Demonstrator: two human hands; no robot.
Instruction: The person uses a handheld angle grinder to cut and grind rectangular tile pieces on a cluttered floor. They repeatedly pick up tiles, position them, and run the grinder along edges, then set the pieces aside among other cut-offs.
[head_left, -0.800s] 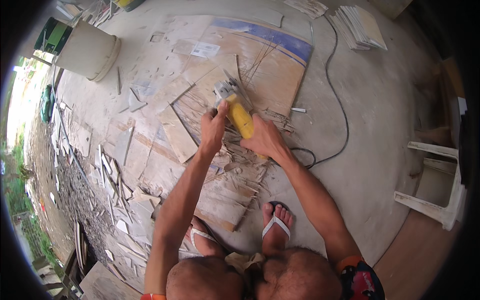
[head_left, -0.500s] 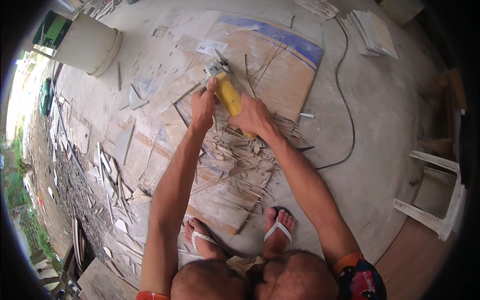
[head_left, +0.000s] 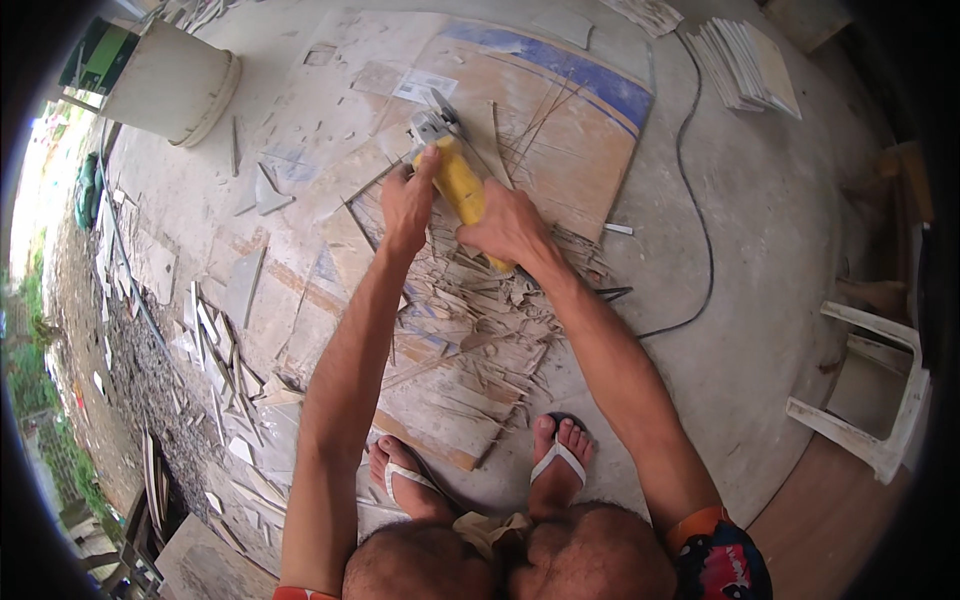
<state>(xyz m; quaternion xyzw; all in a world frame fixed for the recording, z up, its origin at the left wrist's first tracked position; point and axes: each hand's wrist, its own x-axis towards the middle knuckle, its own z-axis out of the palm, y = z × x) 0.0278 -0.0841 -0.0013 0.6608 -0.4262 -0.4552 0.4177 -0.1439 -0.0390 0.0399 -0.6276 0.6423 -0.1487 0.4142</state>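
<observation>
With both hands I hold a yellow angle grinder. My left hand grips it near its grey metal head, thumb laid along the body. My right hand is wrapped round the rear of the yellow body. The grinder's disc is tilted edge-on and sits over a tile lying on flattened cardboard. What the disc's edge touches is too small to tell. Beneath my wrists lies a heap of thin, broken tile strips.
A black power cord curves over the concrete floor on the right. Stacked tiles lie at the far right, and a white plastic stool lies tipped nearer. A dusty bucket is at the far left. Sharp tile offcuts litter the left side.
The view has shifted slightly. Both hands keep their grip on the angle grinder, which stays in nearly the same place over the tile.
</observation>
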